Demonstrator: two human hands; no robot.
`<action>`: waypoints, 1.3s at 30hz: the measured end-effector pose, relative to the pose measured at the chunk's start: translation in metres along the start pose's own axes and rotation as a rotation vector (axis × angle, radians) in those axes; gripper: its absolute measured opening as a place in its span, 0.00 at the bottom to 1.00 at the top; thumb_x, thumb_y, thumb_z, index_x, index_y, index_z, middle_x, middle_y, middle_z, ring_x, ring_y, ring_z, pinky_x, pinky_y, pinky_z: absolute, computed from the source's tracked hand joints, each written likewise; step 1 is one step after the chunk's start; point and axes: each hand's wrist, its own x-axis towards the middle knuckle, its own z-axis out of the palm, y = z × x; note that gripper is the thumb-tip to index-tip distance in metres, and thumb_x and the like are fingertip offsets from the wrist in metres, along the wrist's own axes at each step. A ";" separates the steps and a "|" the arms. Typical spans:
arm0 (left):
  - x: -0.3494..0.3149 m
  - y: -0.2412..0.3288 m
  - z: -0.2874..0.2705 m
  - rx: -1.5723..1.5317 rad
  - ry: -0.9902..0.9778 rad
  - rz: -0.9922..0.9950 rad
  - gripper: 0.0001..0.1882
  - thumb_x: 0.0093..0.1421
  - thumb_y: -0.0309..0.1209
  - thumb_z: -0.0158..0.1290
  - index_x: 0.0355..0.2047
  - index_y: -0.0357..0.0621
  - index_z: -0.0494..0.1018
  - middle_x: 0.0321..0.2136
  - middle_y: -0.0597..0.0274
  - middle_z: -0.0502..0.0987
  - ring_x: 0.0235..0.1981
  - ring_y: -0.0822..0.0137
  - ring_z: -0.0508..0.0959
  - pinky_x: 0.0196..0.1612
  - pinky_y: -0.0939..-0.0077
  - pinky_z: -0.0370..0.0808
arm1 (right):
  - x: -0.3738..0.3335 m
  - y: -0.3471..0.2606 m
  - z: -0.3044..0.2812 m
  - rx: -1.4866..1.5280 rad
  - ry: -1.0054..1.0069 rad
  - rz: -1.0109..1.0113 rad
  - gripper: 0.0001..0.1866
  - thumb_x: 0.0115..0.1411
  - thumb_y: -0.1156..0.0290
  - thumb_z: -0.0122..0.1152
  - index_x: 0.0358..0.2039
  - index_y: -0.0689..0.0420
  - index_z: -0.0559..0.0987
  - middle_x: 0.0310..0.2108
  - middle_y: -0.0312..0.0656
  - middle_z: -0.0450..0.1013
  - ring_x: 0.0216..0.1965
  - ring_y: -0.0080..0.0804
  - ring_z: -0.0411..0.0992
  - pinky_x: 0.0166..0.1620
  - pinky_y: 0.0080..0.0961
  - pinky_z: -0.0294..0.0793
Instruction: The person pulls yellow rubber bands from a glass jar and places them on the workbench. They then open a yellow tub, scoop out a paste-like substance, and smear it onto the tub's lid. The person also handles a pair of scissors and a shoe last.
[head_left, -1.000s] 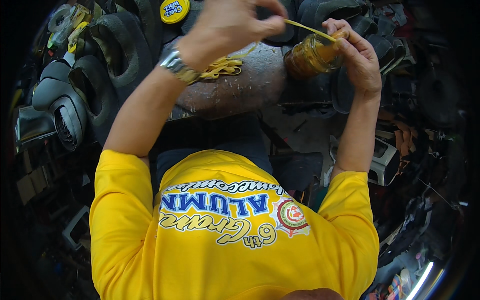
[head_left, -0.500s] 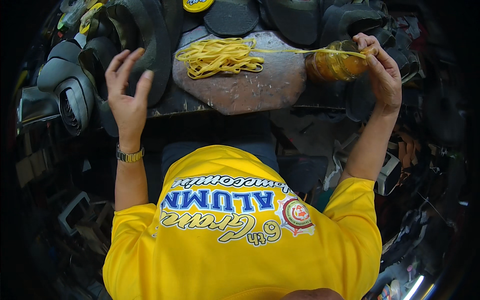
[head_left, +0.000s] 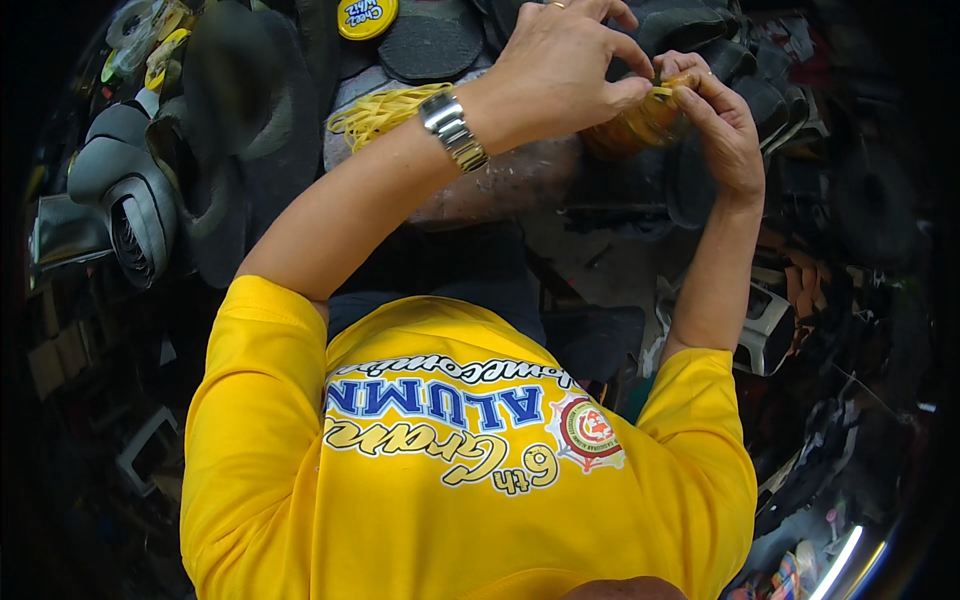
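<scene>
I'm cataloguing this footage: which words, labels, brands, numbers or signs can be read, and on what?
I won't copy wording, only place it.
Yellow shirt: large white, blue and gold lettering, upside down in view.
Round emblem on the shirt: ring lettering too small to read.
Round yellow lid: white-on-blue lettering.

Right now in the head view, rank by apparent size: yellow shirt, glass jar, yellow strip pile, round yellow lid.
1. Yellow shirt
2. Glass jar and yellow strip pile: unsure which is larger, both partly hidden
3. Round yellow lid
</scene>
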 end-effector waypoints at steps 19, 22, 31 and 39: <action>-0.044 -0.041 -0.093 0.268 -0.042 -0.078 0.05 0.49 0.30 0.61 0.27 0.44 0.81 0.47 0.54 0.76 0.52 0.53 0.74 0.55 0.58 0.67 | -0.001 0.010 -0.016 0.339 0.026 -0.016 0.15 0.67 0.72 0.55 0.50 0.67 0.77 0.55 0.49 0.68 0.65 0.44 0.62 0.70 0.37 0.51; -0.094 -0.059 -0.138 0.551 -0.020 -0.087 0.07 0.55 0.35 0.62 0.32 0.49 0.83 0.53 0.62 0.76 0.55 0.56 0.74 0.58 0.60 0.69 | -0.001 0.010 -0.019 0.381 0.013 -0.068 0.14 0.67 0.72 0.56 0.49 0.66 0.78 0.53 0.47 0.70 0.64 0.42 0.64 0.69 0.35 0.53; -0.188 -0.034 -0.157 0.432 0.349 -0.476 0.14 0.56 0.28 0.59 0.44 0.52 0.82 0.54 0.64 0.74 0.55 0.64 0.74 0.48 0.72 0.70 | 0.001 -0.006 -0.010 0.038 -0.023 0.004 0.08 0.66 0.71 0.58 0.39 0.63 0.79 0.50 0.42 0.70 0.61 0.38 0.63 0.67 0.33 0.52; -0.057 -0.018 -0.061 -0.044 0.202 -0.064 0.07 0.51 0.31 0.62 0.31 0.45 0.82 0.47 0.52 0.75 0.51 0.52 0.74 0.55 0.59 0.68 | 0.005 -0.001 -0.001 -0.066 -0.023 0.014 0.05 0.66 0.74 0.57 0.35 0.62 0.77 0.47 0.40 0.69 0.60 0.37 0.63 0.68 0.34 0.52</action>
